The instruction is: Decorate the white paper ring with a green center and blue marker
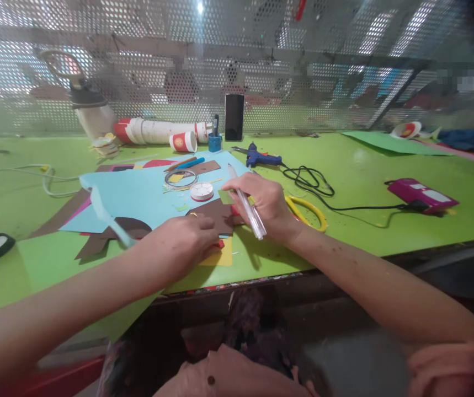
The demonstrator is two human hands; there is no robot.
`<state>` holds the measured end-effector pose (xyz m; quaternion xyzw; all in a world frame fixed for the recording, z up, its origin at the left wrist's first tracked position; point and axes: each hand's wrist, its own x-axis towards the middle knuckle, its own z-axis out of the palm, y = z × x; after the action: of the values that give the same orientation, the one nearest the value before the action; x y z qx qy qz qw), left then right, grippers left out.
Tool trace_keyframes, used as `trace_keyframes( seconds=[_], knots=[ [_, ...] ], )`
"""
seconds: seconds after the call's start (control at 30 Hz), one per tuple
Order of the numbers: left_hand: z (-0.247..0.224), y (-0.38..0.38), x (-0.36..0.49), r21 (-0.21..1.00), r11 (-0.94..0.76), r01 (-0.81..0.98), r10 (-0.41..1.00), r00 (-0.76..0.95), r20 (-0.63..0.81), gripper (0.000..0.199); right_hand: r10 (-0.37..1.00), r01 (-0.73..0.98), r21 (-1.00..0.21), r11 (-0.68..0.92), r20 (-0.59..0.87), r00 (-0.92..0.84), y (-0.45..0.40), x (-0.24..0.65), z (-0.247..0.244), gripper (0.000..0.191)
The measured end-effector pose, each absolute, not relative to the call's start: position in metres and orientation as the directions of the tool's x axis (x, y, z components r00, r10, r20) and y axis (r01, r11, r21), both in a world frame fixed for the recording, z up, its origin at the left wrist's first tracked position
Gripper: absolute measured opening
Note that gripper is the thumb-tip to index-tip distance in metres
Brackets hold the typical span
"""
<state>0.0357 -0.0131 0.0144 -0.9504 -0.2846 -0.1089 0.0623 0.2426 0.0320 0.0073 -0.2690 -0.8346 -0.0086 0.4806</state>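
Two bare forearms reach out from the bottom of the frame over a green desk (365, 182) strewn with craft paper. At its near edge the person's left hand (187, 240) lies palm down, its fingers (207, 226) curled and pressing on a brown paper cutout (220, 215), which rests partly on a large light blue sheet (137, 193); a yellow paper square (222, 256) and red scraps peek out beneath the hand. Just beside it, the right hand (267, 204) has its fingers closed around a clear glue stick (247, 203), held slanted with its lower end toward the camera, while the fingertips also pinch a small green paper piece (225, 197) above the brown cutout. Yellow-handled scissors (309, 212) lie partly hidden behind the right wrist.

Farther back on the blue sheet sit a round white tape roll (201, 191), a coil of wire (181, 179) and a blue pen (191, 163). A blue glue gun (261, 158) rests near the middle of the desk, its black cord (315, 190) trailing toward a magenta box (421, 194) at right. Along the perforated metal screen at the rear stand a dark phone (234, 117), a stack of paper cups (158, 131) lying on its side, and a water bottle (90, 107).
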Motion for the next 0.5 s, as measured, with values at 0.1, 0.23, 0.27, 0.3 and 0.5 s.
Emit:
trace_keyframes(
  seconds=[0.1, 0.23, 0.27, 0.3, 0.5],
  knots=[
    [0.0160, -0.0105, 0.0398, 0.022, -0.771, 0.637, 0.619, 0.740, 0.262, 0.013, 0.438, 0.448, -0.246, 0.860, 0.805, -0.400, 0.0307, 0.2428, 0.0074, 0.019],
    [0.0182, -0.0113, 0.0448, 0.081, -0.638, 0.766, 0.766, 0.621, 0.169, 0.015, 0.439, 0.437, -0.251, 0.864, 0.800, -0.409, 0.0279, 0.2426, 0.0081, 0.019],
    [0.0173, -0.0115, 0.0455, 0.083, -0.616, 0.783, 0.784, 0.600, 0.158, 0.018, 0.440, 0.435, -0.253, 0.864, 0.799, -0.409, 0.0273, 0.2424, 0.0083, 0.018],
    [0.0158, -0.0117, 0.0460, 0.079, -0.600, 0.796, 0.796, 0.584, 0.157, 0.020, 0.441, 0.434, -0.255, 0.864, 0.799, -0.409, 0.0267, 0.2422, 0.0084, 0.018],
    [0.0155, -0.0159, 0.0439, 0.121, -0.508, 0.853, 0.861, 0.498, 0.106, 0.029, 0.436, 0.419, -0.257, 0.871, 0.797, -0.417, 0.0254, 0.2411, 0.0083, 0.020]
  ],
)
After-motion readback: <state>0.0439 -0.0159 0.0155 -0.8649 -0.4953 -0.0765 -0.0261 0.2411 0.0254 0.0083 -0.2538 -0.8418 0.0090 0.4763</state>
